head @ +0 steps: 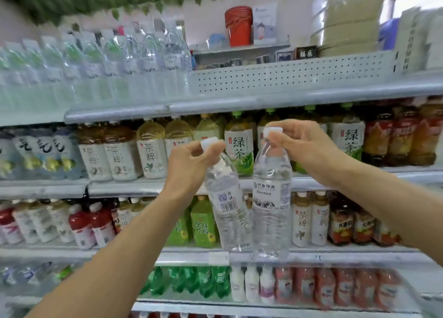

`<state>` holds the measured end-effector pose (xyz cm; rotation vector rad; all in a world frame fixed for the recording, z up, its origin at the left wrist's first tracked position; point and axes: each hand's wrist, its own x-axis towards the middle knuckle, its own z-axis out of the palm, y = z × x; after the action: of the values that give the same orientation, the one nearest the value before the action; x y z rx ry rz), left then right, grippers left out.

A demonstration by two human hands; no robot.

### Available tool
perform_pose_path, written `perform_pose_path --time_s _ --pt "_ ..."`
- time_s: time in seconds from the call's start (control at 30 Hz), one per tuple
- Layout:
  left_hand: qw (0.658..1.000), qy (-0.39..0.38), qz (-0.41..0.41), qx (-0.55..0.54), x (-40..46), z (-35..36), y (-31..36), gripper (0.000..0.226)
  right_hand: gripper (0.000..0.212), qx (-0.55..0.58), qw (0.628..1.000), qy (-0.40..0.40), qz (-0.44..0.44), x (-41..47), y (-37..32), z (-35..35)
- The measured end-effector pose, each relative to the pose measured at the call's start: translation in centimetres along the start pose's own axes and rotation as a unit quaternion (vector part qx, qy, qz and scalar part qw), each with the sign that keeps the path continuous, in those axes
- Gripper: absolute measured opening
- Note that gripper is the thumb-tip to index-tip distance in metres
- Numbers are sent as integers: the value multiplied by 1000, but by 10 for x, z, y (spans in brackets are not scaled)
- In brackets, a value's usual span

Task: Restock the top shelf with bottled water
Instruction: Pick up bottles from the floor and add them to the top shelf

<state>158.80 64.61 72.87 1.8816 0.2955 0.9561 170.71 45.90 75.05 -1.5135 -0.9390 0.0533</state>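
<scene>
We see the left hand (191, 159) and right hand (304, 145) each pinching a white cap. Two clear water bottles hang below the top shelf (263, 97): left bottle (225, 202) tilted, right bottle (272, 202) upright, both white-labelled, just beside each other.

Retail shop, drinks aisle. Tiered grey metal shelving (239, 102) with a perforated back panel carries rows of identical bottled goods: water bottles (96, 61) on the top tier, tea bottles (153, 147) with printed labels below, green soda bottles (203, 281) lower still. A price-tag holder (218, 257) is fixed to one shelf edge. Goods face outward, grouped by brand.
</scene>
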Motion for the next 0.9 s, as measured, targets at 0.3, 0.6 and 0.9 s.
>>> perform_pose_path --time_s 0.3,0.6,0.9 --pt "998 42 16 39 84 -33 22 47 16 53 989 115 -80 105 -65 26" --pt "998 31 54 24 181 -79 13 51 22 79 955 225 -178 242 -126 52" --pt "998 -11 59 -12 249 -100 1 54 24 -73 931 275 -228 342 -113 82"
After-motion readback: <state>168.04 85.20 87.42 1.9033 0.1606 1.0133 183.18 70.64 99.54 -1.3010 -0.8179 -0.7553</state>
